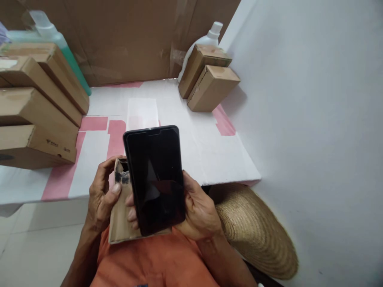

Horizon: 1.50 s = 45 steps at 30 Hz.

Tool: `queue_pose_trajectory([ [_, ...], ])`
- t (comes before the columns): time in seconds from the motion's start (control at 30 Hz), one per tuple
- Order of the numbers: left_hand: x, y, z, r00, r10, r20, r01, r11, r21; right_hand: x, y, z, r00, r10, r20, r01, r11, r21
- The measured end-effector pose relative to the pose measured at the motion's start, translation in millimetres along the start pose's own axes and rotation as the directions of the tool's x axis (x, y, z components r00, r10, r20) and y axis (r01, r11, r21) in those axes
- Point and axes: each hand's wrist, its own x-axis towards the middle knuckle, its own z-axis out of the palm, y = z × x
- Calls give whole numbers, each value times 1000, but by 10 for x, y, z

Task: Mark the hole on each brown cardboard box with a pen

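A black smartphone (157,179) with a dark, reflecting screen faces me, tilted slightly. My right hand (200,207) is closed around it, thumb along the right edge and fingertips showing at the left edge. Behind the phone is a small brown cardboard box (121,215), partly hidden by it. A torn, blackened patch with a dark hole marks the box's upper end. My left hand (103,195) grips this box by its left side, thumb on the front face.
Cardboard boxes (50,107) stand at the table's left beside a green-liquid bottle (70,56). Two boxes (214,87) and a white bottle (206,39) are at the back right. A straw hat (254,231) lies below the table (191,147) edge, near the white wall (314,139).
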Motion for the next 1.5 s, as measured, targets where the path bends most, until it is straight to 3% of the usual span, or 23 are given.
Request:
queue_pose_trajectory([
  [0.13, 5, -93, -84, 999, 35, 10, -35, 999, -38, -50, -198, -111, 999, 13, 29, -11, 996, -91],
  [0.27, -10, -123, -134, 1000, 24, -12, -25, 999, -46, -65, -411, -322, 974, -192, -122, 170, 970, -175],
  [0.43, -30, -117, -149, 999, -37, -34, 35, 998, -54, 50, -477, -815, 880, -342, -330, 255, 925, -280],
  [0.6, -19, -138, -139, 999, -13, -49, 11, 999, -51, 304, -333, -1376, 741, -445, -503, 151, 840, -520],
  [0.67, -16, -135, -134, 999, -5, -54, 3, 999, -34, 392, -286, -1551, 706, -484, -517, 70, 774, -629],
  [0.83, -14, -115, -121, 999, -6, -44, 5, 1000, -17, 503, -287, -1845, 686, -593, -421, -157, 445, -882],
  [1.0, -19, -113, -113, 998, -6, -55, 5, 1000, -21, 547, -359, -1924, 680, -613, -403, -224, 350, -910],
  [1.27, -33, -111, -118, 998, -20, -65, 19, 1000, -23, 560, -395, -1787, 705, -618, -348, -319, 162, -934],
  [1.5, -26, -139, -123, 997, -26, -77, 21, 998, -66, 541, -412, -1833, 704, -613, -358, -401, 73, -913],
])
